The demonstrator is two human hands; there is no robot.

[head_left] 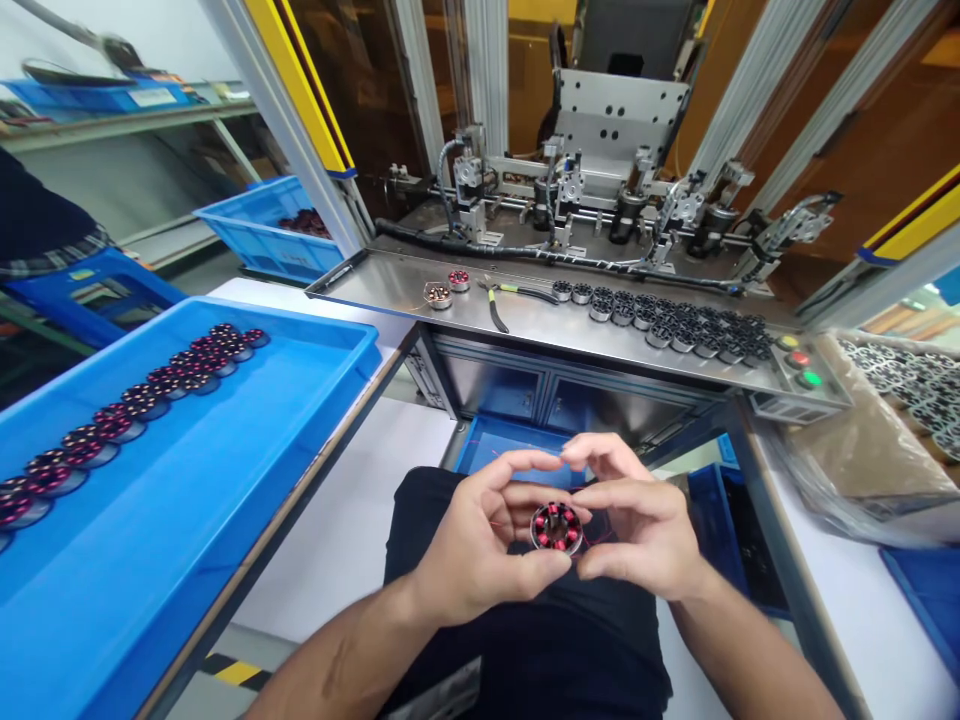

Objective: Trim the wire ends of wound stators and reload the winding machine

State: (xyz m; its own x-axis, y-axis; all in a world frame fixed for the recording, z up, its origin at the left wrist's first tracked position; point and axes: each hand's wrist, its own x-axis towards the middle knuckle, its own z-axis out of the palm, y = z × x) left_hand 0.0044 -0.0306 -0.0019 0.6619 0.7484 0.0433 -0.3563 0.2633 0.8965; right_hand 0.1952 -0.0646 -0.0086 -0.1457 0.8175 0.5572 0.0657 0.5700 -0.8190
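Over my lap, a round motor stator [556,528] with red-wound poles and a metallic rim faces upward. My left hand [487,535] is closed on it, thumb at the near edge and fingers behind. My right hand [637,515] curls in from the other side, with thumb and fingertips at the stator's right edge. The raised fingertips of both hands come close together above it; whether they pinch a wire is too fine to tell. Thin red wire [600,540] trails from the stator beside my right fingers.
At left, a blue tray [225,470] holds a row of wound stators [120,425]. Cutters [493,305], two wound stators [439,295] and many black cores [675,325] lie on the metal ledge before the machine. A button box [802,375] and lined carton [855,430] stand right.
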